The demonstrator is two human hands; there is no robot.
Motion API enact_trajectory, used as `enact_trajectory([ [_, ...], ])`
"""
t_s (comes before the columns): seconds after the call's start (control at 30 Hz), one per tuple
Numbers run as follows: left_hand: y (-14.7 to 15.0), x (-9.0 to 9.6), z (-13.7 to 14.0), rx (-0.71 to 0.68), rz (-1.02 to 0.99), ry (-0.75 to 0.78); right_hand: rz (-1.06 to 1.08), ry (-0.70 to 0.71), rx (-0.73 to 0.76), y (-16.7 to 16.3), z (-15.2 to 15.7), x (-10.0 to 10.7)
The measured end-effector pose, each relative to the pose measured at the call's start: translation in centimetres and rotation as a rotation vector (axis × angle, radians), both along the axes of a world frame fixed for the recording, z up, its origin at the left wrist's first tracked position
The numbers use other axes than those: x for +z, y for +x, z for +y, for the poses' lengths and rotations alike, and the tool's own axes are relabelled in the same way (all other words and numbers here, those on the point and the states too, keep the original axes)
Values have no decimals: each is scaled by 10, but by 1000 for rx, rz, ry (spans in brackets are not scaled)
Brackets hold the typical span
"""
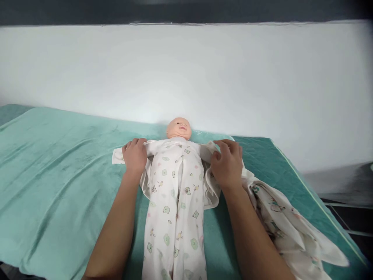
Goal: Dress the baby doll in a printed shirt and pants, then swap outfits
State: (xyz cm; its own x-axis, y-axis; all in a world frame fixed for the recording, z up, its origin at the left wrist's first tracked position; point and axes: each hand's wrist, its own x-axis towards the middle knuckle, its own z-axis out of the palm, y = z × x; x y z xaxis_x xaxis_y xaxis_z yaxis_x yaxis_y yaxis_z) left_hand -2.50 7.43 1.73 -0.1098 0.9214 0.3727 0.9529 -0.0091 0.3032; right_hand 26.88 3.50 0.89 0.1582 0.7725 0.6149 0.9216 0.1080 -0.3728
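Observation:
A baby doll (179,129) lies on its back with its head toward the wall. White clothing (176,186) printed with small green and yellow animals covers its body and legs. The fingers of my left hand (135,156) are closed over the sleeve (117,156) on the left side, whose cuff sticks out beyond them. On the other side, my right hand (229,161) has its thumb and fingers bent around the right sleeve (207,151). Loose flaps of an open white garment (212,190) spread beneath the doll on both sides. The doll's hands are hidden.
A light green blanket (64,186) with soft folds lies under the doll, and a darker green quilted cover (256,153) shows at the right. Crumpled printed white cloth (291,221) rests beside my right forearm. Behind stands a white wall (186,74).

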Motion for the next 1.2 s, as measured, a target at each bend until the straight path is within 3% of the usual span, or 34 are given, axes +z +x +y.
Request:
enact_trajectory([
  [0.13,7,5,-6,-300,32,31,-22,-100,420,-17,-3,-1],
  [0.2,10,5,-8,-451,24,-7,-47,-194,473,-17,0,-5],
  [0.27,11,4,-9,-494,32,-49,-100,-260,429,-12,2,-9],
  [0.47,8,-6,-5,-391,91,-109,-327,-381,228,-10,6,-13],
  [0.67,2,-12,0,-304,63,-110,-320,-452,32,-8,18,-12],
  [0.97,-10,-16,-2,-241,32,-151,-223,-489,52,14,19,-18],
  [1.2,-7,-16,-4,-263,50,-101,-322,-470,32,6,15,-21],
])
